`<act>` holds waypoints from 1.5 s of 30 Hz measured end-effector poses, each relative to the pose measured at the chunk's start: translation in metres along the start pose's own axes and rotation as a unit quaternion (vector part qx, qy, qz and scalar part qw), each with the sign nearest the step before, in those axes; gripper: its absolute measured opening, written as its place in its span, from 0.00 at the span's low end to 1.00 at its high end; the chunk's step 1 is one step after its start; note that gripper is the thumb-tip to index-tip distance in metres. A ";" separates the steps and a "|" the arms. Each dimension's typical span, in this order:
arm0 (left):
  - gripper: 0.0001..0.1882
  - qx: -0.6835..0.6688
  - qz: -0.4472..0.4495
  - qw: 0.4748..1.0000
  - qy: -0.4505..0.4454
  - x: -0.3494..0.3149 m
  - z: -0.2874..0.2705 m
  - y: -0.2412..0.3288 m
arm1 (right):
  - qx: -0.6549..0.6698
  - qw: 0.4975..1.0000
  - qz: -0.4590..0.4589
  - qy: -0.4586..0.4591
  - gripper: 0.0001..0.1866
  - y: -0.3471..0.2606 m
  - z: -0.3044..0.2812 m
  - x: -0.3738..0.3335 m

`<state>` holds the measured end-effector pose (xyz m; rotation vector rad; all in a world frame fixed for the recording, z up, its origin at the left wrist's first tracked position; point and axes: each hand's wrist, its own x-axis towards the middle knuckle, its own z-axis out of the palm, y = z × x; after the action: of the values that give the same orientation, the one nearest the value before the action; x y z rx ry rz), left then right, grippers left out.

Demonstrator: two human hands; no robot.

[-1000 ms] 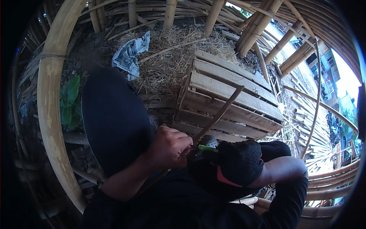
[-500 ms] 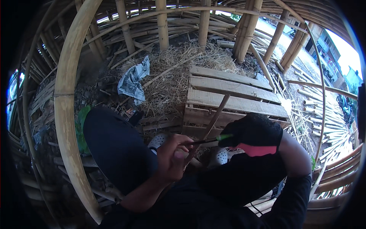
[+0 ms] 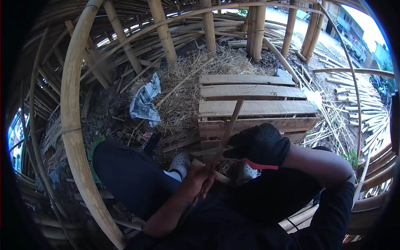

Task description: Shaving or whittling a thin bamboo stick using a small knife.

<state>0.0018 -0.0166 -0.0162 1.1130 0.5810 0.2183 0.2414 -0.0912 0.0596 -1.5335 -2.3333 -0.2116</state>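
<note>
My bare left hand is wrapped round the lower part of a flat brown bamboo strip, which slants up and away in front of me. In a black glove with a red edge, my right hand is closed just right of the strip. A thin knife blade reaches left from the glove and crosses the strip just above my left fingers. The knife's handle is hidden in the glove. Beyond my hands stands a slatted wooden crate.
Crumpled newspaper lies beside dry straw. A thick curved bamboo pole rises close on my left. Upright bamboo posts stand behind the crate, and cut bamboo poles are piled at the right. My light clogs are below my hands.
The knife has turned from dark and edge-on to showing its pale blade. My right hand has shifted slightly left, and the strip stands more upright. The whole view has tilted a little.
</note>
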 end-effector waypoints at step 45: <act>0.24 -0.089 -0.012 0.996 -0.024 0.010 -0.006 -0.001 | -0.148 0.968 0.194 0.063 0.22 0.011 0.012 0.036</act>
<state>0.0066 -0.0086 -0.0222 0.9357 0.5221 0.2173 0.2361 -0.0523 0.0608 -2.0153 -1.9200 -0.5578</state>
